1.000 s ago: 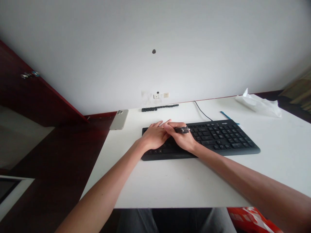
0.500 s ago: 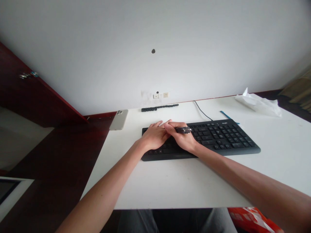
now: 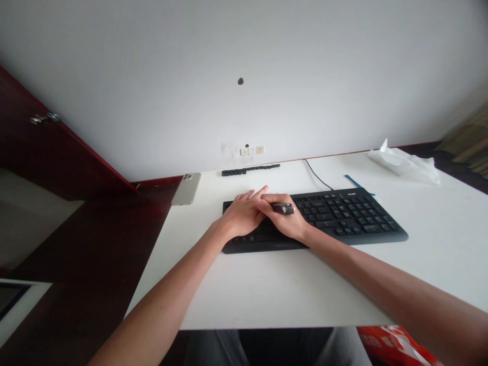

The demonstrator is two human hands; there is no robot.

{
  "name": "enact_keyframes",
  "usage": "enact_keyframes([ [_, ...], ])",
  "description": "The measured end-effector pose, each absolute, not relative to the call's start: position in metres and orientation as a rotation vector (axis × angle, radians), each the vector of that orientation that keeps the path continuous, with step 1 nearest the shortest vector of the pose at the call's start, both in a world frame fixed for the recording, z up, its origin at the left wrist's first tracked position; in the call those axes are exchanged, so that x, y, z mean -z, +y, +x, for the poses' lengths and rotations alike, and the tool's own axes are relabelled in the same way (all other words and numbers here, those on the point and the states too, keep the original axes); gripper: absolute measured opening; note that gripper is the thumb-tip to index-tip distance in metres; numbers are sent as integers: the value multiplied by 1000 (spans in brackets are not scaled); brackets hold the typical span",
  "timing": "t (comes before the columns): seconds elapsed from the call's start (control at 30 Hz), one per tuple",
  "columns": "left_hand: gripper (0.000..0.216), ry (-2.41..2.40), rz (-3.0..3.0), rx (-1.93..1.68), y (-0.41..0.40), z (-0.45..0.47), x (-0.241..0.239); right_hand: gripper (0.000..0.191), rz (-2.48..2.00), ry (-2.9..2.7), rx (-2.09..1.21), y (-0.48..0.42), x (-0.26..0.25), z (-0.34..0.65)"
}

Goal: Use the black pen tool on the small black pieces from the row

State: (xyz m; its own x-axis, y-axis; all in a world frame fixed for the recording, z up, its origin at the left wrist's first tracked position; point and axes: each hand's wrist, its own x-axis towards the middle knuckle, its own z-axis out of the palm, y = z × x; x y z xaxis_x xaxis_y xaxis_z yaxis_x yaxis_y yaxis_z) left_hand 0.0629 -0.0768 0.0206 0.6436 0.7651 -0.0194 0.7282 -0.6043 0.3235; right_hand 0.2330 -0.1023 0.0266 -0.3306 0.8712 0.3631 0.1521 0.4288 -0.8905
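Note:
A black keyboard (image 3: 330,211) lies on the white table under both my hands. My left hand (image 3: 244,213) rests over its left part, with the fingers stretched forward and somewhat apart. Close against it, my right hand (image 3: 285,221) is closed round a dark tool with a metal end (image 3: 282,208). This tool points out past the thumb side, and its working tip is hidden by my fingers. The keys beneath both hands are mostly covered.
Small black keycaps (image 3: 251,170) lie in rows along the table's back. A phone (image 3: 186,189) is at the left edge. Behind the keyboard are its cable (image 3: 318,175) and a thin blue stick (image 3: 354,181). A white plastic bag (image 3: 406,165) lies at the back right.
The tool in my right hand has tilted slightly lower and shifted a little left. A finger near where the hands meet now reaches further forward. The keyboard stays in place.

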Motion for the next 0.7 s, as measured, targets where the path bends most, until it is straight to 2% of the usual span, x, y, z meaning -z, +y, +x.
enact_keyframes([
  [0.13, 58, 1152, 2610, -154, -74, 61, -20, 48, -783, -1861, -907, -104, -28, 234],
  [0.37, 58, 1045, 2627, -129, -72, 61, -22, 41, -807, -1792, -982, -107, -32, 233],
  [0.7, 54, 1055, 2582, -162, -74, 63, -24, 49, -931, -1723, -995, -107, -32, 235],
])
